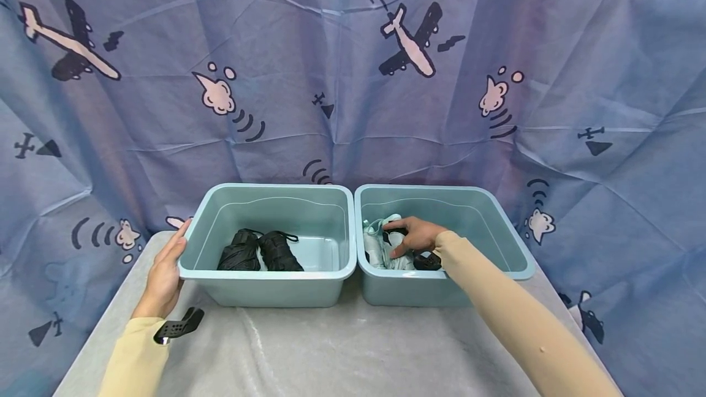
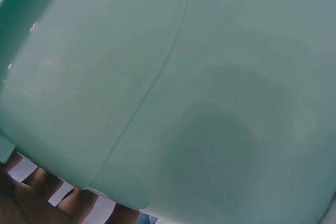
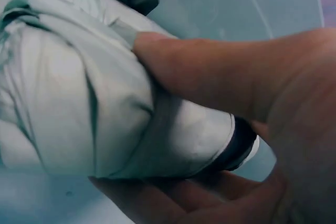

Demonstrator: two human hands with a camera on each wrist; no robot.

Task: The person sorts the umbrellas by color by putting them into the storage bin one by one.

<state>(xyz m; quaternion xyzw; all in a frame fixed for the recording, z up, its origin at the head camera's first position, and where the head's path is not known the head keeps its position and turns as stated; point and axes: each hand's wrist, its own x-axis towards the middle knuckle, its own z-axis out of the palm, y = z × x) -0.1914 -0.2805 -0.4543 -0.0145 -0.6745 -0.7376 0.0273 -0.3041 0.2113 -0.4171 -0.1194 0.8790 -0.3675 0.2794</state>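
Observation:
In the right bin (image 1: 496, 219), my right hand (image 1: 418, 236) grips a pale green folded umbrella (image 3: 79, 87). The right wrist view shows the thumb on top of its wrapped cloth and the fingers underneath; a dark band circles one end. Beside it in the bin lie other pale, rolled bundles (image 1: 372, 249) and a black item (image 1: 427, 261), partly hidden by the hand and arm. My left hand (image 1: 162, 274) rests against the outer left side of the left bin (image 1: 270, 291), its fingers extended along the rim. Two black folded umbrellas (image 1: 239, 251) lie inside that bin.
Both pale blue-green bins stand side by side, rims nearly touching, on a grey-covered table (image 1: 331, 354). Behind them hangs a blue curtain (image 1: 353, 78) printed with airplanes. A black band (image 1: 179, 325) is around my left wrist.

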